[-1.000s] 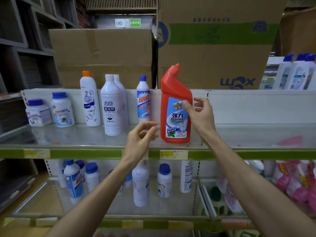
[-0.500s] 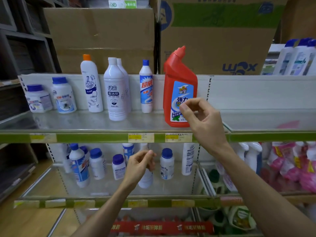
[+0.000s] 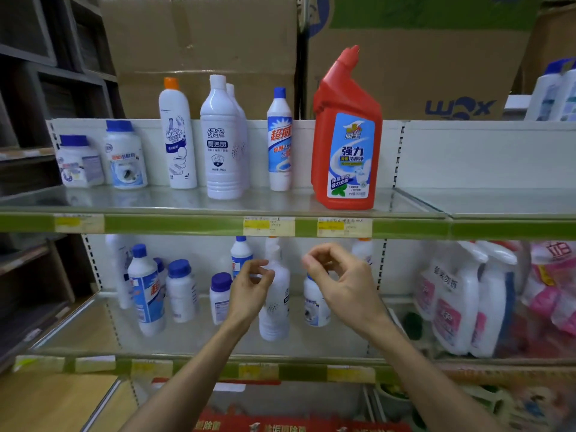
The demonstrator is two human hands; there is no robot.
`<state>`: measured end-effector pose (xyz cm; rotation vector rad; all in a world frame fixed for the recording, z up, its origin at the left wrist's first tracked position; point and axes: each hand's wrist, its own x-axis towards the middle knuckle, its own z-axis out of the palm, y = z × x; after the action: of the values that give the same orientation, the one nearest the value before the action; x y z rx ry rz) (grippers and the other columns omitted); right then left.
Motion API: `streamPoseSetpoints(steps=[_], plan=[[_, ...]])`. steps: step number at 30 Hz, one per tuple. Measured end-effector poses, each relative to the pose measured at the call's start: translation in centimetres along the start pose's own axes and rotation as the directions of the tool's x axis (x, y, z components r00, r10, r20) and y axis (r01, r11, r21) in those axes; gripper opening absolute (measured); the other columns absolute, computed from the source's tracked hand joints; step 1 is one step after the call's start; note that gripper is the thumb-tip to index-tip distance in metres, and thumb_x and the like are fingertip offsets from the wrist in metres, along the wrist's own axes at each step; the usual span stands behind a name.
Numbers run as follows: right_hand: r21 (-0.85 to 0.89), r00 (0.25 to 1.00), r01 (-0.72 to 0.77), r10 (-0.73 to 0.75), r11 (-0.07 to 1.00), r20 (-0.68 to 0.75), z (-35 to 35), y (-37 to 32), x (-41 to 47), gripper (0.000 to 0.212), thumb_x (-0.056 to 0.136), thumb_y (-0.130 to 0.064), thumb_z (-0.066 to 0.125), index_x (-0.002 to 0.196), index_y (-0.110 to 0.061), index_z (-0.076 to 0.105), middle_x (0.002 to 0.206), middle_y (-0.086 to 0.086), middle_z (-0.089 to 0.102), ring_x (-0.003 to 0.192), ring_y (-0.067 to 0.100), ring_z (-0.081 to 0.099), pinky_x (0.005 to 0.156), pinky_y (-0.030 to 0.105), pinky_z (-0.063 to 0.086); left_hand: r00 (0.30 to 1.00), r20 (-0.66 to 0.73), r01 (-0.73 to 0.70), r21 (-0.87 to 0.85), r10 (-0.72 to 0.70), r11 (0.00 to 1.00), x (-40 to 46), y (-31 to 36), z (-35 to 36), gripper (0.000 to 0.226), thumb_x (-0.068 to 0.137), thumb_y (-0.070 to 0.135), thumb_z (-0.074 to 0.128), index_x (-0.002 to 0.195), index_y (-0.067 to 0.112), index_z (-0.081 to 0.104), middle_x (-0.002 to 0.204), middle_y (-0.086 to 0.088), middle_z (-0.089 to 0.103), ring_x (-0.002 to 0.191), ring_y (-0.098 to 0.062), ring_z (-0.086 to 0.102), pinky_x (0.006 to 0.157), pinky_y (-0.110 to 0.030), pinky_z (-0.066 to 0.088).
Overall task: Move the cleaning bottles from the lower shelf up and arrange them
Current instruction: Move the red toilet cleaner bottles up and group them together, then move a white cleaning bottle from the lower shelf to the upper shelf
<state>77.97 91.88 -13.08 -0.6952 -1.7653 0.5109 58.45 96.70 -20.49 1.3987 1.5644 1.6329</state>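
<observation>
1. On the lower shelf [image 3: 199, 346], a tall white bottle [image 3: 276, 304] stands upright near the middle, right in front of your hands.
2. Your left hand [image 3: 249, 288] is raised just in front of that bottle at its left side, fingers loosely curled with thumb and fingertips close together. It holds nothing; whether it touches the bottle I cannot tell.
3. Your right hand [image 3: 339, 282] is just to the bottle's right, fingers loosely curled, holding nothing.
4. Behind your right hand stands a short white jar [image 3: 314, 307].
5. Left of your hands on the same shelf stand a blue-capped jar [image 3: 219, 297], another jar [image 3: 180, 291] and a blue-labelled bottle [image 3: 146, 291]. More bottles stand at the back.
6. On the upper shelf [image 3: 187, 202], a red bottle [image 3: 347, 135] with an angled neck stands upright near the front edge.
7. Left of it, in a row, stand a slim blue-capped bottle [image 3: 280, 141], two white bottles [image 3: 223, 141] one behind the other, an orange-capped bottle [image 3: 177, 135] and two squat jars [image 3: 124, 155].
8. Spray bottles [image 3: 458, 294] with pink labels stand on the lower shelf to your right.
9. Cardboard boxes [image 3: 202, 42] stand behind the upper shelf.
</observation>
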Motion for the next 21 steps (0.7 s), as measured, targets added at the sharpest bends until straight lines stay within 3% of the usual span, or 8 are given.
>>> streamPoseSetpoints(steps=[3,6,9,13,18,21], plan=[[-0.024,0.999,-0.034,0.035,0.999,0.026,2.2,3.1,-0.6,0.013,0.095,-0.02,0.069,0.085,-0.027,0.067,0.079,-0.012,0.07,0.077,0.006,0.066,0.07,0.02,0.053,0.999,-0.015,0.034,0.03,-0.033,0.999,-0.2,-2.7,0.1,0.038,0.092,0.024,0.071,0.126,0.019,0.054,0.11,0.0,0.06,0.093,-0.011,0.06,0.072,-0.021,0.049],[-0.011,0.995,-0.092,0.092,0.996,0.049,4.0,6.2,-0.8,0.012,0.096,-0.02,0.069,0.085,-0.025,0.067,0.078,-0.009,0.069,0.073,0.001,0.062,0.067,0.014,0.048,0.995,0.062,0.068,0.056,-0.072,0.996,0.0,-6.0,0.4,0.064,0.085,0.027,0.08,0.137,0.02,0.044,0.123,0.0,0.052,0.105,-0.018,0.06,0.087,-0.033,0.054],[-0.003,0.988,-0.15,0.15,0.989,0.037,5.1,9.0,-0.7,0.011,0.095,-0.02,0.069,0.085,-0.022,0.067,0.076,-0.01,0.067,0.068,-0.003,0.059,0.064,0.011,0.045,0.981,0.177,0.067,0.063,-0.077,0.996,0.2,-9.1,1.5,0.079,0.078,0.027,0.086,0.139,0.026,0.036,0.118,0.01,0.052,0.102,-0.006,0.058,0.079,-0.019,0.048],[-0.006,0.981,-0.194,0.194,0.981,-0.001,5.8,11.2,-0.3,0.007,0.095,-0.021,0.069,0.088,-0.018,0.068,0.078,-0.011,0.068,0.069,-0.008,0.06,0.062,0.007,0.045,0.985,0.169,0.015,0.022,-0.019,1.0,0.5,-11.5,3.7,0.084,0.072,0.015,0.089,0.136,0.026,0.035,0.114,0.009,0.057,0.097,-0.004,0.06,0.06,-0.006,0.049],[-0.032,0.983,-0.181,0.181,0.983,-0.003,5.9,12.5,-0.3,0.005,0.093,-0.026,0.071,0.092,-0.025,0.066,0.089,-0.011,0.069,0.078,-0.008,0.062,0.067,0.008,0.045,0.996,0.089,-0.03,0.071,0.024,0.997,0.8,-12.3,4.3,0.086,0.068,0.016,0.092,0.135,0.022,0.038,0.114,0.007,0.057,0.094,-0.006,0.059,0.066,-0.012,0.043],[-0.087,0.983,-0.181,0.181,0.98,-0.008,5.6,12.8,-0.1,0.033,0.09,-0.035,0.074,0.118,-0.021,0.063,0.114,-0.005,0.066,0.1,0.007,0.062,0.085,0.023,0.051,0.99,0.075,-0.126,0.089,0.119,0.988,0.0,-12.5,4.1,0.085,0.065,0.017,0.093,0.128,0.031,0.038,0.11,0.017,0.056,0.091,0.006,0.059,0.062,-0.008,0.049]])
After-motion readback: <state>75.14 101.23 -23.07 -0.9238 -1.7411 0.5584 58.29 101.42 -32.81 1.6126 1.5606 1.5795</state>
